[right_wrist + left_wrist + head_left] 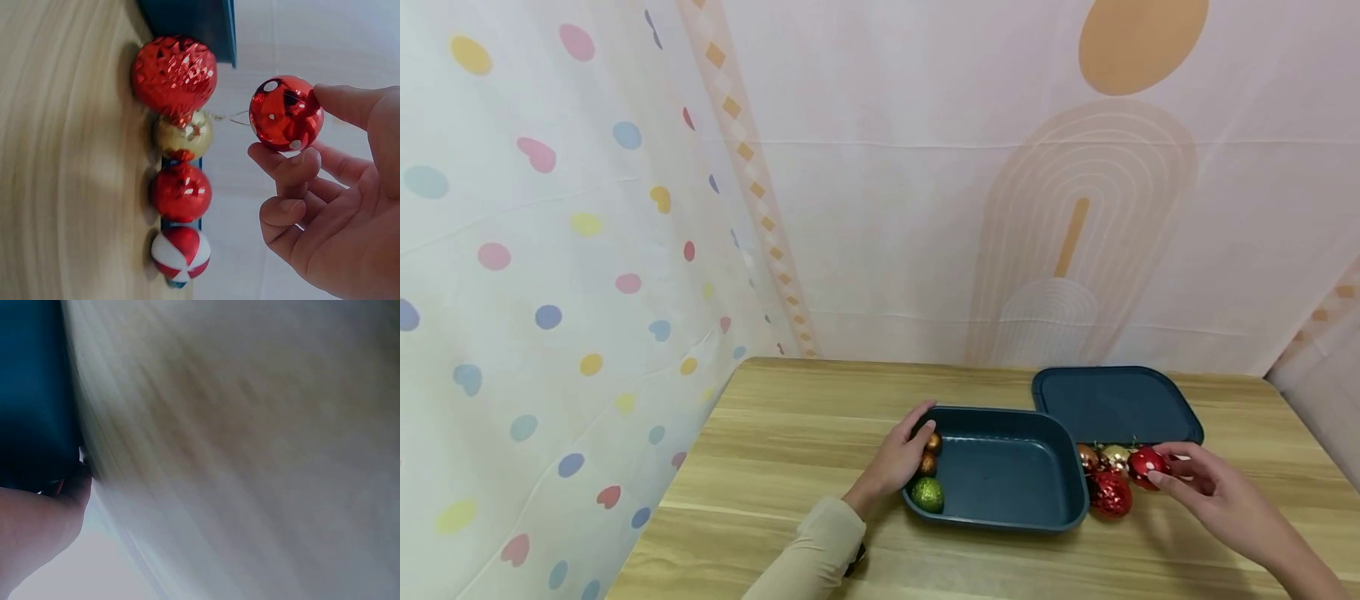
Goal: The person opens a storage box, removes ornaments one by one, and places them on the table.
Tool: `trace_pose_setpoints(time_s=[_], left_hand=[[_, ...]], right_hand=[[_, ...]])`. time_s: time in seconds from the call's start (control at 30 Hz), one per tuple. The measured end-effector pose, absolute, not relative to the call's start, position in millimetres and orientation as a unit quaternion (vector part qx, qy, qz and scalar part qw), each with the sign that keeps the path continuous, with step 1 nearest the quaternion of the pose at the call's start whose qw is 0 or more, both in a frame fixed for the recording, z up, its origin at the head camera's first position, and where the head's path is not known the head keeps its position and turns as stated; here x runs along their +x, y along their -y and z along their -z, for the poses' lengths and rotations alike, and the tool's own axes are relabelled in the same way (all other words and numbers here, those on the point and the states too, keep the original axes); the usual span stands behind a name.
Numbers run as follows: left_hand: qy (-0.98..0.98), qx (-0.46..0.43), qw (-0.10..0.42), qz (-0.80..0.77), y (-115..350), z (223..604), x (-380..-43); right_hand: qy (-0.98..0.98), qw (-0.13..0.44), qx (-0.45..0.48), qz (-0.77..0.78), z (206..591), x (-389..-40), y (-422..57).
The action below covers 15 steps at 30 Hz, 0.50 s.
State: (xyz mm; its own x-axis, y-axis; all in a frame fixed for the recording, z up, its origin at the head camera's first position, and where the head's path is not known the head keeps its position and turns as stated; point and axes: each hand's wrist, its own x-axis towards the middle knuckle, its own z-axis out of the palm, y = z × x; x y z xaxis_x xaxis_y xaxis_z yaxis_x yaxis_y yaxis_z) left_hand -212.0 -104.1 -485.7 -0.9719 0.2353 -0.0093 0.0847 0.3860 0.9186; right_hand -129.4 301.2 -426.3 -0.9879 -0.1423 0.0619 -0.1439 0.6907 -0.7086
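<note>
Between the thumb and fingers of my right hand [1217, 496] is a shiny red Christmas ball [284, 115] with white spots, held up off the table by the look of the right wrist view. Its thin hanging loop points toward the other ornaments. Close by lie a textured red ball [174, 75], a gold ball [184, 134], a plain red ball [181, 192] and a red-and-white striped ball [181, 253]. My left hand [891, 458] grips the left rim of a dark blue container [1000, 525]. Inside, along its left wall, sit two copper balls [928, 463] and a glittery green ball [928, 495].
Behind the ornaments a dark blue lid [1116, 404] lies on the wooden table [805, 417], near its back edge. Patterned curtains [880, 208] hang behind and to the left. The left wrist view is blurred and shows mostly tabletop.
</note>
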Motion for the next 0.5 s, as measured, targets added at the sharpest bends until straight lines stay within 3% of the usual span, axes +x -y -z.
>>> trace_pose_setpoints(time_s=[0.2,0.5], left_hand=[[-0.829,0.095,0.068,-0.548,103.9,484.8,-212.1],[-0.829,0.095,0.066,-0.548,104.1,485.4,-211.7]], right_hand=[[0.923,0.029,0.088,-0.374,436.9,-126.6,-306.6],[0.933,0.018,0.074,-0.352,449.4,-124.7,-310.4]])
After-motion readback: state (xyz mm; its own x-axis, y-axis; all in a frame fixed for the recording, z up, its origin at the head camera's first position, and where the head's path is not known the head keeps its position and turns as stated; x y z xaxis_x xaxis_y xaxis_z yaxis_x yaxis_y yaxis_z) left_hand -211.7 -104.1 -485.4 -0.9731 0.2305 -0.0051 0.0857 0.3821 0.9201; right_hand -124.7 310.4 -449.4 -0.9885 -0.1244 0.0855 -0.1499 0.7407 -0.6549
